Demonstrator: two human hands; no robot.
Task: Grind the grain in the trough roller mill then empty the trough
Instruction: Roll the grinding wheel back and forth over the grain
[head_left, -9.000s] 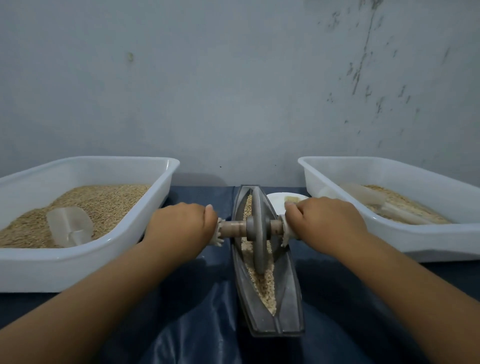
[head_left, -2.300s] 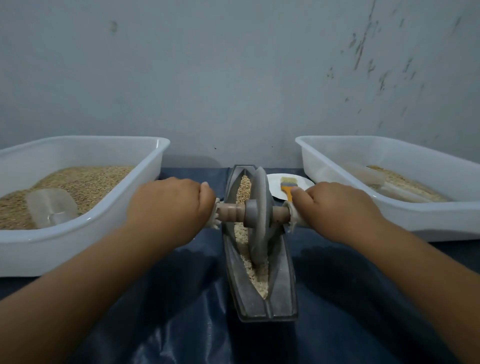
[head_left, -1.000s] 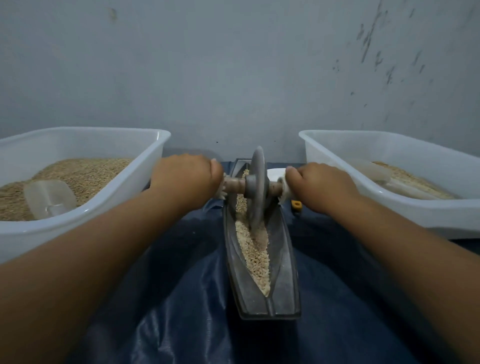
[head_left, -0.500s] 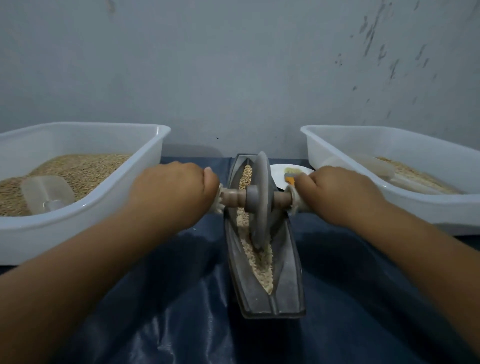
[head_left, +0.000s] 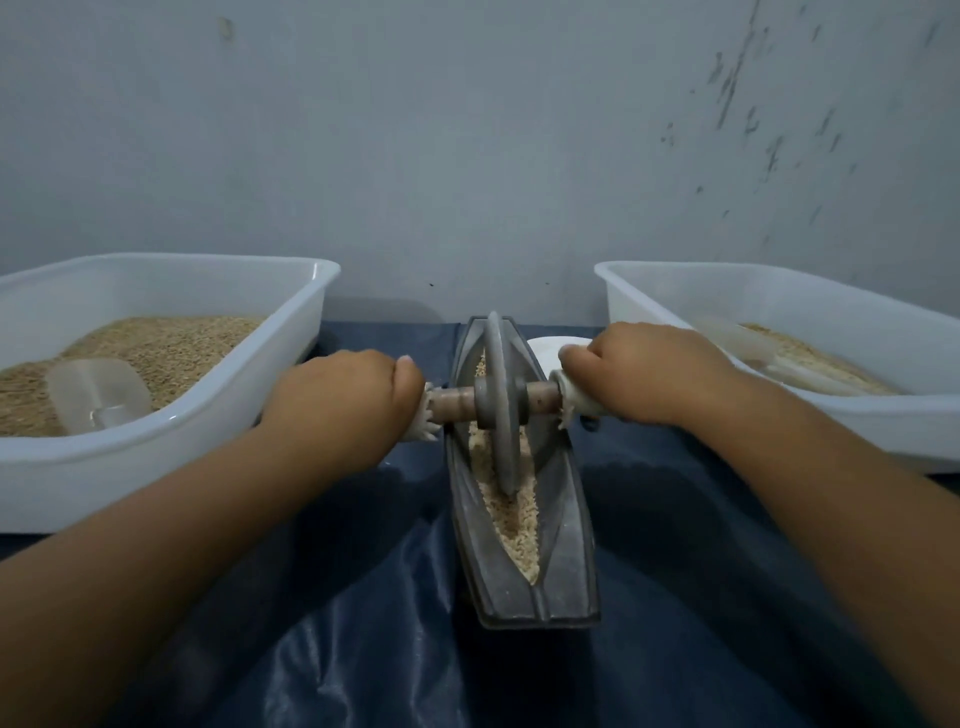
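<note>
The axle (head_left: 451, 406) of the roller mill is being gripped at both ends. The left hand (head_left: 347, 401) is being held as a fist, knuckles up, with its fingers curled round the white wrapped end of the axle at 9 o'clock from the wheel (head_left: 502, 410). The right hand (head_left: 640, 375) is being held the same way at 3 o'clock from the wheel, its fingers wrapped round the other white end and its thumb lying along the top. Both forearms are being stretched forward from the near corners of the view, converging on the mill, and the wrists are being kept nearly straight.

The grey disc wheel is being held upright in the trough (head_left: 563, 525), edge-on to the camera, toward the far half of the channel. The trough, long and boat-shaped, is lying on the dark blue sheet (head_left: 363, 639) with its length running from 6 to 12 o'clock. Pale grain (head_left: 511, 522) is being held in the channel, seen both in front of the wheel and behind it.

At 9 o'clock from the mill a white tub (head_left: 156, 457) of grain is sitting, with a clear scoop (head_left: 98, 395) lying in it. At 3 o'clock a second white tub (head_left: 883, 431) is sitting, also with grain and a translucent scoop inside. A white dish (head_left: 550, 347) is partly showing just beyond the right hand, at about 1 o'clock from the wheel. A grey wall (head_left: 467, 156) is standing behind everything.
</note>
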